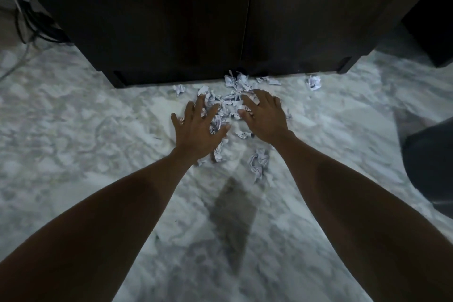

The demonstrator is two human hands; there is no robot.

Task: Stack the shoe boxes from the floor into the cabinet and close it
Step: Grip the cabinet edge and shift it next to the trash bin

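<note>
A dark cabinet stands ahead with both doors closed. On the marble floor in front of it lies a pile of crumpled white paper scraps. My left hand rests on the left side of the pile with fingers spread. My right hand lies on the right side, fingers spread over the scraps. Neither hand grips anything. No shoe box is in view.
More crumpled scraps lie apart: one at the cabinet's right foot and some nearer me. Black cables run along the floor at the far left. A dark object sits at the right edge.
</note>
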